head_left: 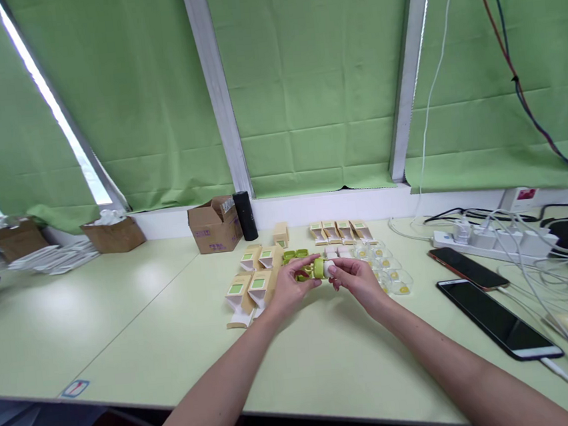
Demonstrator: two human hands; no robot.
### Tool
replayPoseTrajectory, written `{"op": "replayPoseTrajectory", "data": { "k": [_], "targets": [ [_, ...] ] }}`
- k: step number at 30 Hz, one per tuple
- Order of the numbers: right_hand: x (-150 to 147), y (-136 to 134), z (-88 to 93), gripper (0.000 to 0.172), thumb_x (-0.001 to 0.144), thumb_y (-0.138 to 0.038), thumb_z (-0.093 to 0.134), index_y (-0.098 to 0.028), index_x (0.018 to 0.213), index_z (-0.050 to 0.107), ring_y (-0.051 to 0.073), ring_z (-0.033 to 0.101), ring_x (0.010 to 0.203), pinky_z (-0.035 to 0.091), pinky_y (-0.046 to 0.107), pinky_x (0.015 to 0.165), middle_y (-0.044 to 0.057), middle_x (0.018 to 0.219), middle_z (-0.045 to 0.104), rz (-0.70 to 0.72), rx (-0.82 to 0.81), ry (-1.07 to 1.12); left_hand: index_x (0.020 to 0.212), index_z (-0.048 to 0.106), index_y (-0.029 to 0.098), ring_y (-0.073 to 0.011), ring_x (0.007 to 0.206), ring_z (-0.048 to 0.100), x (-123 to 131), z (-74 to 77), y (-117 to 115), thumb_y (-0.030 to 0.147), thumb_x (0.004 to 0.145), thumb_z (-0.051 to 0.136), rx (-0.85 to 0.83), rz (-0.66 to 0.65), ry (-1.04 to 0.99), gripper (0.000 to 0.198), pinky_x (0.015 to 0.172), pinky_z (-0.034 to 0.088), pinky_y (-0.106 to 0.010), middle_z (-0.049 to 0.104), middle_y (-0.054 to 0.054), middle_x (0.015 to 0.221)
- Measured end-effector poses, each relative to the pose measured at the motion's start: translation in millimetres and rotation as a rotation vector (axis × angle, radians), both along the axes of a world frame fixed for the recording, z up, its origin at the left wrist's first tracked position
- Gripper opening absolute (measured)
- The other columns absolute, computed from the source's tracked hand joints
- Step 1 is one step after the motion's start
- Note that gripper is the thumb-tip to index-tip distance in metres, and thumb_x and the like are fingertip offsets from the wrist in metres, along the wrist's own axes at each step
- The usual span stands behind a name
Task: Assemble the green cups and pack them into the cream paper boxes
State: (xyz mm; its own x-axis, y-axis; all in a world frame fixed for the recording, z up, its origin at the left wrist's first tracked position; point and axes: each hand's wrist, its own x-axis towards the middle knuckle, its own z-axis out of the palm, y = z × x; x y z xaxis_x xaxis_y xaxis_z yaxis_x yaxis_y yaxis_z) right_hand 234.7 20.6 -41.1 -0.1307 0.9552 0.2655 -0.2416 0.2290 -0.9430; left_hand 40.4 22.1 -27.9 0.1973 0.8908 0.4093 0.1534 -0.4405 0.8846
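My left hand is closed on a small green ring-like piece, held a little above the table. My right hand pinches a small white rounded piece against the green one's right end. Behind my hands lie several green pieces and, right of them, small white blocks, partly hidden. Clear plastic covers with yellow centres stand in rows beside my right hand. Left of my left hand are several opened cream cartons with green squares and white flaps.
More cream cartons stand at the back, near a cardboard box and a black cylinder. On the right lie two phones, a white power strip and tangled cables. A cardboard box with white contents sits far left.
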Motion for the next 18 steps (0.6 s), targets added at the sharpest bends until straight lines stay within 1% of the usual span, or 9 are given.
{"op": "replayPoseTrajectory", "data": {
  "k": [6,8,13,18],
  "targets": [
    [-1.3,-2.7,1.6,0.058,0.064,-0.063,0.091,-0.013,0.091,0.079,0.014,0.060,0.058,0.052,0.029,0.059,0.004,0.067,0.071,-0.019,-0.015,-0.006,0.125,0.078,0.026,-0.0269,0.113,0.067,2.6,-1.9,-2.0,0.014,0.070,0.085,0.018,0.007,0.016,0.056,0.095,0.055,-0.038,0.072,-0.010,0.127],
    [-1.6,-3.6,2.2,0.058,0.064,-0.064,0.091,-0.014,0.089,0.079,0.015,0.061,0.058,0.053,0.029,0.059,0.004,0.067,0.072,-0.022,-0.018,-0.007,0.124,0.079,0.026,-0.0278,0.116,0.067,3.8,-1.8,-3.2,0.014,0.071,0.086,0.032,0.012,0.010,0.055,0.097,0.055,-0.038,0.071,-0.010,0.129],
    [-2.6,-5.4,2.7,0.057,0.064,-0.065,0.090,-0.014,0.089,0.079,0.016,0.064,0.058,0.056,0.030,0.059,0.005,0.068,0.074,-0.035,-0.014,-0.014,0.121,0.079,0.026,-0.0260,0.112,0.066,6.3,-0.6,-7.0,0.012,0.070,0.085,0.067,0.054,0.046,0.053,0.095,0.054,-0.038,0.070,-0.009,0.124],
    [-4.7,-7.0,3.2,0.057,0.063,-0.066,0.090,-0.015,0.086,0.079,0.017,0.066,0.059,0.058,0.030,0.057,0.005,0.069,0.075,-0.050,-0.015,-0.003,0.118,0.078,0.025,-0.0241,0.106,0.066,9.2,-2.0,-8.8,0.010,0.070,0.084,0.112,0.096,0.068,0.051,0.087,0.054,-0.034,0.071,-0.008,0.115]
  ]
}}
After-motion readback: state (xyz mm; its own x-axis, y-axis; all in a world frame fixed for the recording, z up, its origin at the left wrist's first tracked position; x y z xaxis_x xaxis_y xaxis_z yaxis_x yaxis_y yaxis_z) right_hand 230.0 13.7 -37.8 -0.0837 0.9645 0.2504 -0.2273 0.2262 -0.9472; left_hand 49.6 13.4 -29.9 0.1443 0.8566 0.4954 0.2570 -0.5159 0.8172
